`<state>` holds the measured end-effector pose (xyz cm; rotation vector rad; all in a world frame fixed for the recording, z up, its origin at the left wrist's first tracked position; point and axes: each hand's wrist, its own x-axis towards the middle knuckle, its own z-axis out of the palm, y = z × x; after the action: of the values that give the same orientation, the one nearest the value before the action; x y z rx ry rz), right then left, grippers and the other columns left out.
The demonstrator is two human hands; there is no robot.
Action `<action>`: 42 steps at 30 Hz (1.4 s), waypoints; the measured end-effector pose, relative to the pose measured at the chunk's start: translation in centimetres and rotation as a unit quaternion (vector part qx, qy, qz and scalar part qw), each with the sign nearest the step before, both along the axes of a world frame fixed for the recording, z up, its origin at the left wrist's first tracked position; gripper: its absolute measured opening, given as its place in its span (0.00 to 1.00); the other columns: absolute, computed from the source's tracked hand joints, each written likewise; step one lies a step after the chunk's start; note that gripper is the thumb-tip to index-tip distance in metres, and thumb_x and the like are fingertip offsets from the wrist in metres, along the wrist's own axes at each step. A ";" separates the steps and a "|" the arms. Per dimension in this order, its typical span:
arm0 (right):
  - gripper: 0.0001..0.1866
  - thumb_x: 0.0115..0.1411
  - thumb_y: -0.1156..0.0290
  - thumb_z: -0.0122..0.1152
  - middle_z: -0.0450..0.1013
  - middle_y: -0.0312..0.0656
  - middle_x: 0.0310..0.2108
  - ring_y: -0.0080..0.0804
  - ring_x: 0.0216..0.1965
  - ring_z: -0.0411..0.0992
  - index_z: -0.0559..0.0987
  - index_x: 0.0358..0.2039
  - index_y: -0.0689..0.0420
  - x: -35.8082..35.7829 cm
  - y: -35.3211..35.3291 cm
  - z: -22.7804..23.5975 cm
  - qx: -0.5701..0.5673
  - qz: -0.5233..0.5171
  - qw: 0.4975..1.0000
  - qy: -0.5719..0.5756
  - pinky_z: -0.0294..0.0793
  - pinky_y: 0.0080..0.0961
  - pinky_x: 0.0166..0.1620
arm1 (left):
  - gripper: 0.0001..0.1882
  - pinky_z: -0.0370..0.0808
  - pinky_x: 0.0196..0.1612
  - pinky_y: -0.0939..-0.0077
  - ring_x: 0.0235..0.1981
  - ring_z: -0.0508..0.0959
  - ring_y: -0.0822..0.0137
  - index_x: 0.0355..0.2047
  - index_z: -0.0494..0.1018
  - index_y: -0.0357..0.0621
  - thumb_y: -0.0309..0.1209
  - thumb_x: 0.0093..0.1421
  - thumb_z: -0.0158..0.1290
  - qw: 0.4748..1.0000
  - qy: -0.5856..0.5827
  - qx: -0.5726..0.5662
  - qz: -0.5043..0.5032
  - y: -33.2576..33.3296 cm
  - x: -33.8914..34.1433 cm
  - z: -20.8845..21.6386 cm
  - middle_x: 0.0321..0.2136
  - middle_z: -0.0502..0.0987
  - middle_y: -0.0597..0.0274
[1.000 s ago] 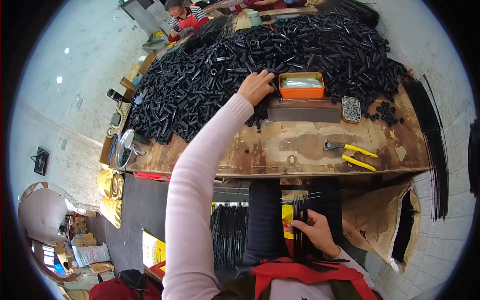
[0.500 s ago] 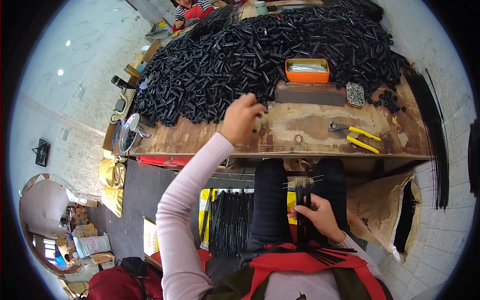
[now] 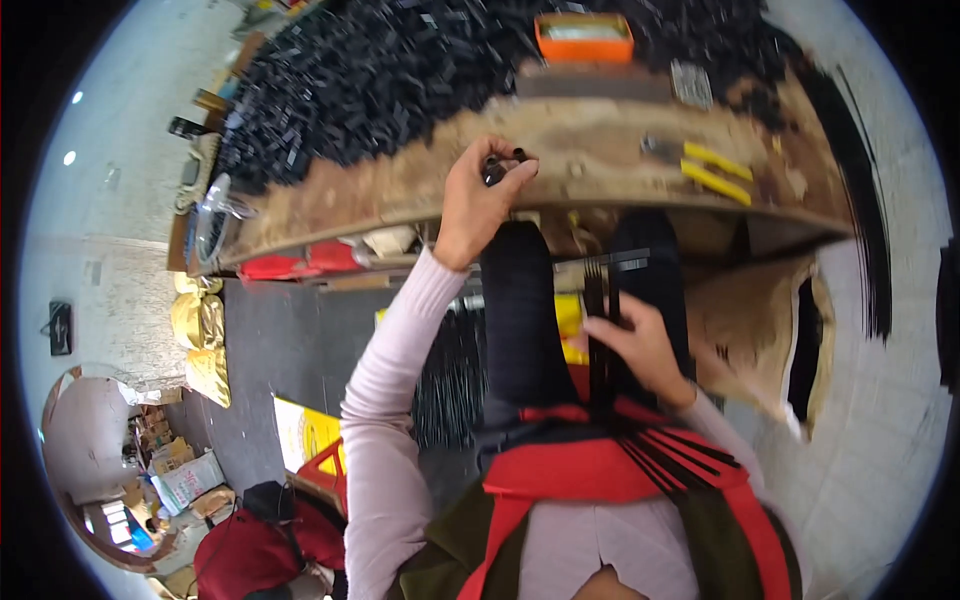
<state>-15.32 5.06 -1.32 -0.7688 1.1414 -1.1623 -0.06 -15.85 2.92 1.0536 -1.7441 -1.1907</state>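
Over the near edge of the wooden table (image 3: 345, 205), my left hand (image 3: 475, 207) is curled around small black plastic tubes (image 3: 493, 171), whose ends show between thumb and fingers. Above my lap, my right hand (image 3: 650, 350) grips a bundle of thin black rods (image 3: 598, 345) standing away from me. Thin metal wires (image 3: 572, 266) cross the far end of the bundle, blurred. More black rods (image 3: 672, 455) fan out over my red apron (image 3: 560, 470). A large heap of black tubes (image 3: 370, 85) covers the back of the table.
Yellow-handled pliers (image 3: 718, 174) lie on the table at right, near a small metal tin (image 3: 691, 84) and an orange tin (image 3: 584, 52). A clear container (image 3: 212, 218) stands at the left edge. Long black rods (image 3: 868, 230) hang by the wall, beside a brown sack (image 3: 750, 335).
My left hand has left the edge of the heap and come nearer to me, now with tubes in it. The view has tilted down. My right hand still holds its bundle.
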 end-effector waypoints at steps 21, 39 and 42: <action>0.09 0.63 0.75 0.61 0.79 0.45 0.33 0.33 0.36 0.80 0.77 0.40 0.68 2.5 0.9 -0.6 0.008 0.058 0.998 0.008 0.80 0.26 0.43 | 0.12 0.78 0.38 0.79 0.33 0.79 0.72 0.42 0.75 0.38 0.33 0.63 0.59 0.863 0.352 0.349 0.098 14.0 4.1 -6.1 0.42 0.78 0.59; 0.09 0.62 0.76 0.61 0.78 0.42 0.33 0.27 0.34 0.78 0.78 0.40 0.67 1.8 1.6 0.0 0.009 0.050 0.999 -0.007 0.78 0.23 0.43 | 0.12 0.81 0.40 0.78 0.36 0.81 0.69 0.43 0.75 0.36 0.29 0.61 0.60 0.856 0.361 0.364 0.059 13.9 3.0 -4.3 0.36 0.79 0.57; 0.09 0.62 0.76 0.61 0.78 0.42 0.33 0.28 0.34 0.78 0.78 0.40 0.68 1.8 1.6 -0.2 0.004 0.050 0.999 -0.006 0.78 0.23 0.42 | 0.12 0.81 0.41 0.78 0.36 0.81 0.69 0.43 0.75 0.37 0.29 0.61 0.60 0.859 0.353 0.365 0.060 13.8 2.9 -4.2 0.36 0.79 0.58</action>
<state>-13.50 6.64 -1.51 -0.8039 1.0849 -1.0773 2.89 -2.02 -1.27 0.9168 -0.6382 -1.9146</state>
